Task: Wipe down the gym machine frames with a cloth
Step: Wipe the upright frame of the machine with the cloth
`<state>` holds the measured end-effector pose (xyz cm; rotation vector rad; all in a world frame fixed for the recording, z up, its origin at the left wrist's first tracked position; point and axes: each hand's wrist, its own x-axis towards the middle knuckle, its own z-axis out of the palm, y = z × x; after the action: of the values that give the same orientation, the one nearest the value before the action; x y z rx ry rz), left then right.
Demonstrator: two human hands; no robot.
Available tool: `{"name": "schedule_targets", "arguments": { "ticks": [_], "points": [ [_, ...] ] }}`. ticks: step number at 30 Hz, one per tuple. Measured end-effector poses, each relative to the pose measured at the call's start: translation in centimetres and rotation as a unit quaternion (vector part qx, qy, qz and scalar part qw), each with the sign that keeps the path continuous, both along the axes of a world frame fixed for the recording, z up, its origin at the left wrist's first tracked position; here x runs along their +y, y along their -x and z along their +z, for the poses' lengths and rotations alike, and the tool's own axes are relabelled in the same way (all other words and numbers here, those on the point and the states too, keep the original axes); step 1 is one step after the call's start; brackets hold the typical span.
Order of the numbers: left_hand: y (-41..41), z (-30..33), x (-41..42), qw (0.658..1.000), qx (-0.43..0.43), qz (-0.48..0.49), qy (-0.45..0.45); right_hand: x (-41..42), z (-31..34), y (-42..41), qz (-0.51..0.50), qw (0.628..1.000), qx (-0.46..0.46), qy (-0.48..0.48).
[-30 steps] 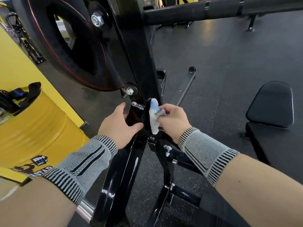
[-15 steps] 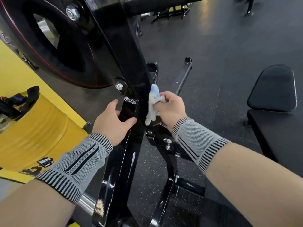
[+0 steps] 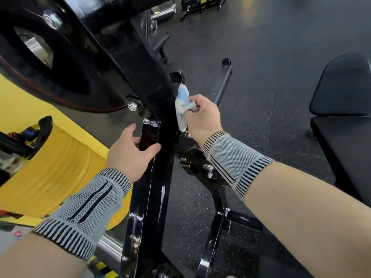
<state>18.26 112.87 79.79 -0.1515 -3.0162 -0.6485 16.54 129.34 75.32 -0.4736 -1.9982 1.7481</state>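
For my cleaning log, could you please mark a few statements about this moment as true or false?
1. The right hand holds the cloth. True.
2. The cloth lies on the floor. False: it is pressed against the black frame.
3. The left hand grips the frame's lower post. True.
4. The drum beside the machine is red. False: it is yellow.
5. Both wrists are bare. False: each wears a knitted wrist sleeve.
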Motion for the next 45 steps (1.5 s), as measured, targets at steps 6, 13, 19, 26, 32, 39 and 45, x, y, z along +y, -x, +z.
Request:
{"name": "schedule_targets", "arguments": {
  "ticks": [6,13,19,26,32,39,45],
  "points": [
    [-0.1,0.1,0.1,1.000,0.009,-0.001,0.002,-2.9,-3.0,-3.6,0.128,0.985,-0.020,-0.113],
    [-3.2,-0.9,0.0,0.990,0.119,-0.042,0.058,2.2,-1.0,0.3,0.005,1.000,-0.005,0.000],
    [-3.2,-1.4,0.9,0.930,0.176,-0.195,0.258,-0.9,-3.4,-3.0,0.175,0.980,-0.012,-0.098],
    [-2.6,-2.5,2.5,0.846,0.219,-0.279,0.397,4.6,-4.3,0.8,0.006,0.999,-0.018,0.030],
    [-1.7,-2.5,4.1,0.784,0.151,-0.294,0.525,1.2,-8.1,2.3,0.007,0.990,-0.130,0.056],
    [-0.8,-3.1,4.9,0.745,0.147,-0.308,0.573,-0.8,-8.5,-1.1,0.071,0.981,-0.181,-0.003],
    [-0.4,-2.9,5.6,0.742,0.137,-0.308,0.580,-0.6,-8.1,-1.5,0.093,0.978,-0.188,-0.022]
  ]
}}
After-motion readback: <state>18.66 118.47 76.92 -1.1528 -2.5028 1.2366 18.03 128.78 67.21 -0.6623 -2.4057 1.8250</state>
